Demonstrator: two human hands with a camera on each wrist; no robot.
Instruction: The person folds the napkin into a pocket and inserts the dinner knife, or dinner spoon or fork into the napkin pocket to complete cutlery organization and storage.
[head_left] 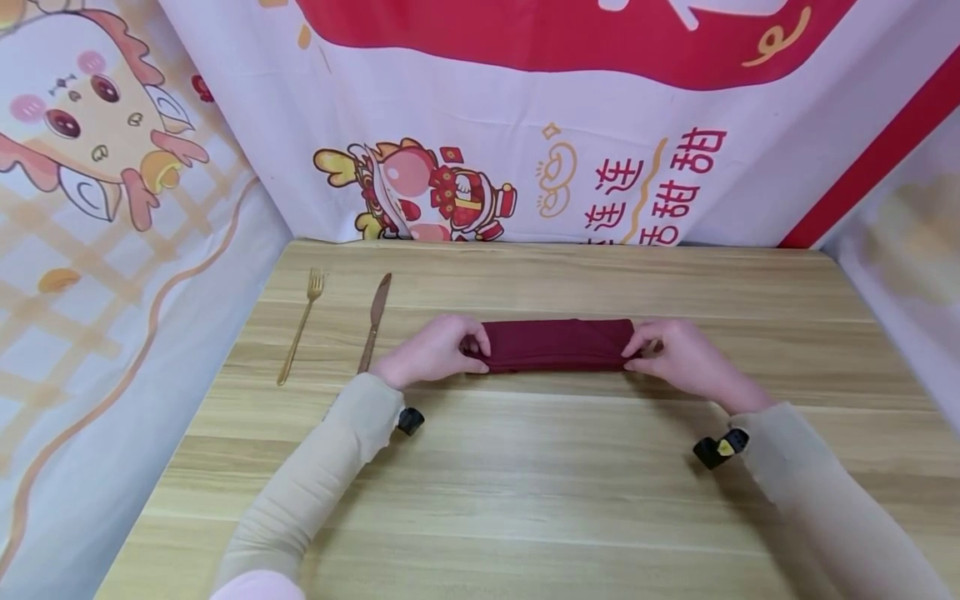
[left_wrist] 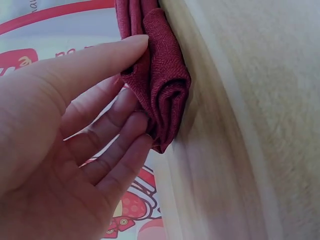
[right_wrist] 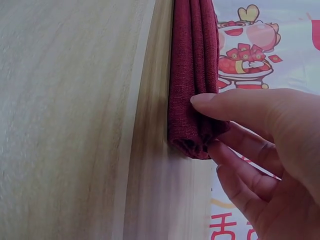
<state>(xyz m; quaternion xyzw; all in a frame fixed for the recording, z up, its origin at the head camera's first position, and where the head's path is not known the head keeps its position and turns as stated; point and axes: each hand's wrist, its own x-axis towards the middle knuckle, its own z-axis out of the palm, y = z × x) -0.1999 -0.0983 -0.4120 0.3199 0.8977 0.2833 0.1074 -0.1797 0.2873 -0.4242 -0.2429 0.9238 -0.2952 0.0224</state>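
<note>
The burgundy cloth (head_left: 557, 346) is pinched at its ends by left hand (head_left: 437, 348) and right hand (head_left: 681, 355); folding seems underway, needing both turned together.

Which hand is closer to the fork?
Left. The left hand is right of the fork, beyond the knife; the right hand is farther right, at the far end of the cloth.
</note>
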